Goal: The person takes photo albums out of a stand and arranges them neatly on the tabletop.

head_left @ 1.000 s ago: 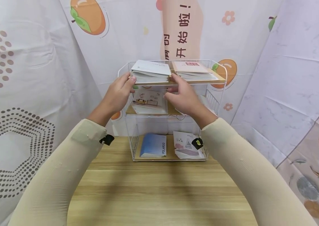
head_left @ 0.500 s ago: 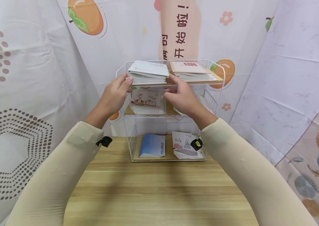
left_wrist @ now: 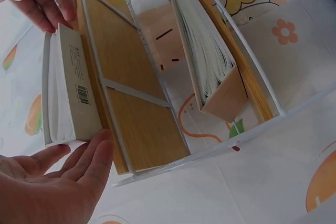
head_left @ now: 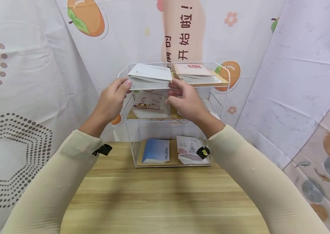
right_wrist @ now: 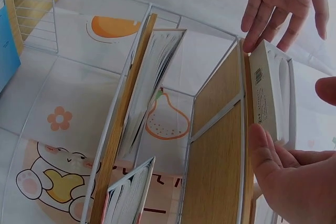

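Observation:
A thick white photo album [head_left: 150,72] lies flat at the left of the rack's top shelf, its front edge out over the shelf's front. My left hand [head_left: 110,101] holds its left end, thumb at the front corner. At the other end, my right hand [head_left: 189,101] holds it with the fingertips, the thumb lower and apart from the cover. A barcode shows on the album's underside [left_wrist: 79,77] in the left wrist view. In the right wrist view, fingers of both hands touch the album [right_wrist: 268,90] from opposite ends.
The white wire rack [head_left: 133,139] has wooden shelves. A pink album [head_left: 195,72] lies at the top right. Illustrated albums [head_left: 151,105] fill the middle shelf; a blue POLAROID album [head_left: 155,151] and another white one [head_left: 190,150] lie below. A wooden table [head_left: 159,195] extends in front.
The white album has slid a little toward me and left, past the shelf's front edge, both hands moving with it. The other albums stay in place.

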A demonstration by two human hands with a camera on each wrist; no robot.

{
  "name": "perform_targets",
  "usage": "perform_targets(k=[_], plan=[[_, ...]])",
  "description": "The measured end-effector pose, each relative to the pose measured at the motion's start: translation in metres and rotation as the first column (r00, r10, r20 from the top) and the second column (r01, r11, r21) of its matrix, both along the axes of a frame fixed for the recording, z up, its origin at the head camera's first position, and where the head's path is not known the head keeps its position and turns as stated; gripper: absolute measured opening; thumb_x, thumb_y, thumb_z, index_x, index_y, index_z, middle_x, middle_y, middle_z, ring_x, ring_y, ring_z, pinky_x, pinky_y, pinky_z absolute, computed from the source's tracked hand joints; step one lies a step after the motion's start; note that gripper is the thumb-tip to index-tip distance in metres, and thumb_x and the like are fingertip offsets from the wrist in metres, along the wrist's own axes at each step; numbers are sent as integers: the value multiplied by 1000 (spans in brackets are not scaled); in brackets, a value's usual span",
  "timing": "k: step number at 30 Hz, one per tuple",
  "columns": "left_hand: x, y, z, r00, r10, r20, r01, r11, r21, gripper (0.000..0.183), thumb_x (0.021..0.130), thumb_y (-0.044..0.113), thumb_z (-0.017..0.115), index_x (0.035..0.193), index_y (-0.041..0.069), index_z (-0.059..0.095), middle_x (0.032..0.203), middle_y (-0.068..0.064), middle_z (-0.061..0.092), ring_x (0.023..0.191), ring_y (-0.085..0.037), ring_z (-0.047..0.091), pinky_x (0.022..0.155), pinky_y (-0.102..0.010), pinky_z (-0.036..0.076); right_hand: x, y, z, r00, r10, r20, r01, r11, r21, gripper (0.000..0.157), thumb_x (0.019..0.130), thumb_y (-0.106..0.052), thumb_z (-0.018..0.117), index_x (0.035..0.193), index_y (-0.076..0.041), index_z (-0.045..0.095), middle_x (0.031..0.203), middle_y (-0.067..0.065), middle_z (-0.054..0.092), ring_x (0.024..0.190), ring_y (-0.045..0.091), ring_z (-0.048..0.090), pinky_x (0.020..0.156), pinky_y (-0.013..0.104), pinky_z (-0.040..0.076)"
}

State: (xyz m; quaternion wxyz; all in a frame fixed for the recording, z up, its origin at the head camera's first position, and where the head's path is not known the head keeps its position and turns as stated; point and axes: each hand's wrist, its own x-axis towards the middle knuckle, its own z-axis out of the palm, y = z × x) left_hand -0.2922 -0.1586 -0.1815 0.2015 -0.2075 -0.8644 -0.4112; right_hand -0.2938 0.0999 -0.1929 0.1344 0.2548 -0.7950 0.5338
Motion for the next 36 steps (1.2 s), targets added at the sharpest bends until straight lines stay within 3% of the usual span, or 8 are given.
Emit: perform_targets(k=[8,20,26,36], plan=[[8,-1,2,996,-85,4,83,983,164,58,99,52,36,129,4,50,124,-13,58,114,-26,58,101,-42,44,6,-2,-1,1000,-7,18,10,992,-128,51,90,-15,56,139,-5,45,130,8,58,113,10,59,97,27,47],[16,-2,6,985,-164,49,131,909,396,50,100,41,43,124,-1,54,116,-22,60,102,-26,64,92,-35,51,10,-2,3,994,-23,108,60,931,-359,27,92,-15,59,115,0,63,113,18,64,95,19,67,90,34,52],[21,-3,6,974,-213,70,153,859,489,45,99,39,48,117,-1,57,108,-19,59,96,-28,65,86,-32,54,10,-1,3,988,-28,155,91,906,-414,25,89,-22,67,105,-3,67,106,18,67,97,28,67,84,30,55],[25,-3,4,961,-256,105,158,821,549,39,97,36,53,107,-1,57,105,-18,57,91,-31,64,81,-33,56,8,2,1,981,-27,193,111,892,-438,24,85,-24,73,98,-4,67,101,15,68,95,30,68,80,32,56]])
